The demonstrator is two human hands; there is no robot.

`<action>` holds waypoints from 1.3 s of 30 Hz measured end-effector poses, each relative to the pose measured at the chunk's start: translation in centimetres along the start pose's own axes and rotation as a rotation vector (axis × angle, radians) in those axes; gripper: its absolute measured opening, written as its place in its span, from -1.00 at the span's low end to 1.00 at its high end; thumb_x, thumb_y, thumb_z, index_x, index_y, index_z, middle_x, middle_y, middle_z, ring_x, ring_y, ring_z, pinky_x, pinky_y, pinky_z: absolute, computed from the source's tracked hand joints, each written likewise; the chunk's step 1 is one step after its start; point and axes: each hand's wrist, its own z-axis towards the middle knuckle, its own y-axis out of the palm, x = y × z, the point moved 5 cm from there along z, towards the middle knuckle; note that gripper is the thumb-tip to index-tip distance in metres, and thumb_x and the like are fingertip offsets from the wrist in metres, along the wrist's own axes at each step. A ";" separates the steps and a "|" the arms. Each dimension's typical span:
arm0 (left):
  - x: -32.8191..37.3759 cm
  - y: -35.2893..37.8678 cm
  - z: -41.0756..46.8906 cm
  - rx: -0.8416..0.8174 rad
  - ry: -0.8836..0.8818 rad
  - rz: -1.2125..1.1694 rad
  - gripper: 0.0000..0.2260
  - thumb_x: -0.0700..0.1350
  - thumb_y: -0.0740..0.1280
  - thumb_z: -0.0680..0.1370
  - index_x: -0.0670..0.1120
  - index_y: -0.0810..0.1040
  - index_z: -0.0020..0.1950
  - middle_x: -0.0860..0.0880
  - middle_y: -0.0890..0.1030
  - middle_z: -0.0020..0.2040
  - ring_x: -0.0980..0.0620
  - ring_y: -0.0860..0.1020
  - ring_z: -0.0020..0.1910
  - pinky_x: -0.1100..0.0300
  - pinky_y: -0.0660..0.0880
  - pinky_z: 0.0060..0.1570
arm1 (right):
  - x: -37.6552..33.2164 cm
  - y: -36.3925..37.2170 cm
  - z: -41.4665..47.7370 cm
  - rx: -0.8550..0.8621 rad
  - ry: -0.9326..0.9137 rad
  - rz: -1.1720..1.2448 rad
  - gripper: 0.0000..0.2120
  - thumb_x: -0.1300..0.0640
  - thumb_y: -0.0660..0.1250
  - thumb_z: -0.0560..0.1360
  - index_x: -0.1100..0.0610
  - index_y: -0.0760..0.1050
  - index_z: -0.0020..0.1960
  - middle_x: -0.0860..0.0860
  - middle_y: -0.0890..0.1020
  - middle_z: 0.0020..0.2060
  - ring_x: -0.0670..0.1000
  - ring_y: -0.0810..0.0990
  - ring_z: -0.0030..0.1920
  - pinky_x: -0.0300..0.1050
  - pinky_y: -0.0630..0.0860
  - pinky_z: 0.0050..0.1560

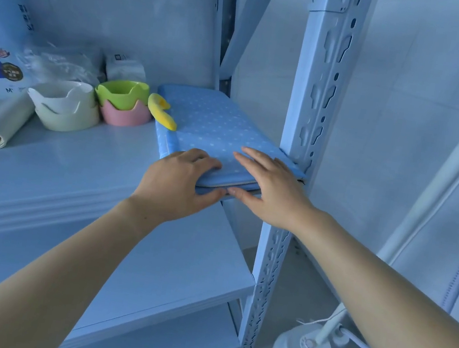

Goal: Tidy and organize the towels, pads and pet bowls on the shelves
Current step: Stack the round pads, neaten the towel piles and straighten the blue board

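Our left hand [184, 177] curls around the near left corner of the folded blue pad [215, 124], which runs away from us along the shelf [74, 168], while our right hand [269, 187] lies flat and open on its near right corner.

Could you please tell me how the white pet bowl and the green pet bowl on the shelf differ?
The white pet bowl is nested in a cream bowl, while the green pet bowl is nested in a pink bowl. The white pet bowl looks wider than the green pet bowl. The white pet bowl stands further left, the green pet bowl nearer the blue dotted pad. Both have notched, ear-like rims and look empty.
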 end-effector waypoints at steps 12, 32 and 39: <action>0.4 -0.5 0.5 -0.081 -0.101 0.063 -0.55 0.31 0.35 0.36 0.23 0.51 0.21 0.23 0.50 0.21 0.11 0.50 0.16 0.19 0.39 -0.03 | 1.4 1.3 0.0 -0.064 -0.037 0.030 -0.44 -0.20 0.22 0.50 -0.04 0.24 0.44 -0.05 0.21 0.47 0.01 0.13 0.47 -0.12 0.01 0.40; -0.1 0.6 0.4 -0.137 -0.143 0.067 -0.52 0.30 0.32 0.40 0.26 0.42 0.30 0.21 0.43 0.31 0.12 0.45 0.23 0.20 0.39 0.05 | 1.8 2.4 0.2 -0.040 -0.027 0.133 -0.46 -0.01 0.27 0.52 0.02 0.21 0.45 0.02 0.16 0.49 0.06 0.08 0.49 -0.08 -0.02 0.46; -0.9 0.9 1.2 -0.154 -0.144 0.048 -0.55 0.26 0.28 0.45 0.24 0.41 0.32 0.21 0.40 0.34 0.14 0.40 0.28 0.24 0.35 0.10 | 1.7 2.2 1.4 -0.064 -0.020 0.115 -0.49 0.00 0.24 0.55 0.03 0.22 0.45 0.00 0.16 0.49 0.03 0.07 0.49 -0.16 -0.04 0.43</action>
